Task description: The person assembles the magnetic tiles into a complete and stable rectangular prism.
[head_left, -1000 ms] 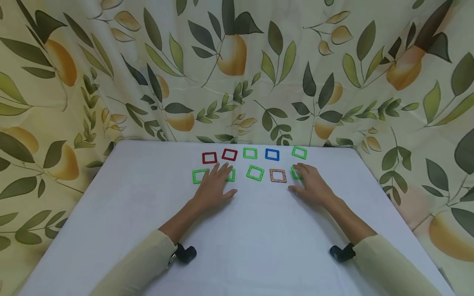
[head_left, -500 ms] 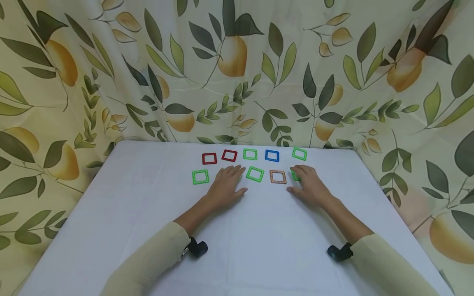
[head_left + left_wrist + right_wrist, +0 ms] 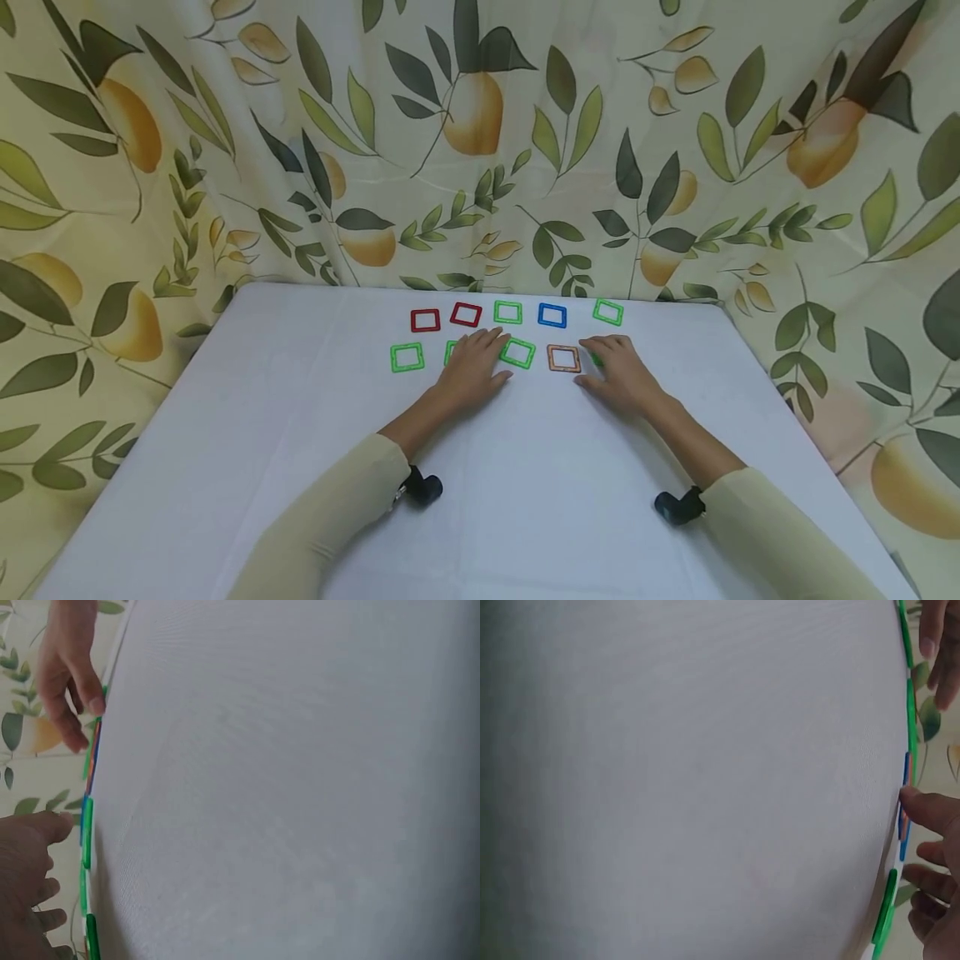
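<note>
Coloured rectangular frames with open centres lie flat in two rows on a white table. In the head view my left hand [image 3: 472, 371] hovers over the front row with fingers extended, partly covering a green frame [image 3: 448, 354] and overlapping the corner of another green frame [image 3: 516, 364]. My right hand [image 3: 621, 375] spreads above the front row's right end, mostly hiding a green frame [image 3: 597, 360]. Left of its thumb lies an orange frame [image 3: 564, 370]. Neither hand holds anything. Both wrist views show the hands, left [image 3: 26, 877] and right [image 3: 937, 870], with fingers apart.
The back row has two red frames, one at its left end [image 3: 425, 331], then a green frame [image 3: 507, 322], a blue frame [image 3: 552, 325] and another green frame [image 3: 607, 321]. A green frame [image 3: 407, 370] ends the front row at left. A leaf-patterned curtain [image 3: 480, 208] hangs behind the table [image 3: 300, 400].
My left hand has moved right along the front row, uncovering the leftmost green frame and reaching the middle one. My right hand has shifted slightly left. The frames stay in place.
</note>
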The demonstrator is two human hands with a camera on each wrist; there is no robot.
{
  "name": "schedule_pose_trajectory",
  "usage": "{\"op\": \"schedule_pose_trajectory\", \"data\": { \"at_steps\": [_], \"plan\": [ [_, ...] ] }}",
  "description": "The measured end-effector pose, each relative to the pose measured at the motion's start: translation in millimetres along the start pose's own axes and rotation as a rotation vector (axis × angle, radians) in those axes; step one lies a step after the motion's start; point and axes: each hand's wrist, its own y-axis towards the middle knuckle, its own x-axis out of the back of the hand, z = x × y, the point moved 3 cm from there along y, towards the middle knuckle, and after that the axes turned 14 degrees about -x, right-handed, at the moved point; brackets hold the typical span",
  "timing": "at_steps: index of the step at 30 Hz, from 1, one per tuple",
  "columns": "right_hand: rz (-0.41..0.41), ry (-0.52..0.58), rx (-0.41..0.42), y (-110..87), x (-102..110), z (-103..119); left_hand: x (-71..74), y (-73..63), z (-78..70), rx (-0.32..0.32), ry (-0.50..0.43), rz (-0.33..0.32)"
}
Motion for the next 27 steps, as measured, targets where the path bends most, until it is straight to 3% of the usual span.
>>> {"op": "schedule_pose_trajectory", "data": {
  "at_steps": [10, 18, 27],
  "plan": [
    [-0.012, -0.008, 0.029, 5.8, 0, 1, -3.5, 12.1, -0.1, -0.009, -0.035, 0.007],
    [-0.003, 0.018, 0.022, 10.7, 1, 5, -11.6, 28.6, -6.2, -0.021, 0.017, 0.059],
    [0.013, 0.041, -0.001, 10.2, -3, 6, -14.7, 28.6, -6.4, -0.016, 0.036, 0.081]
  ]
}}
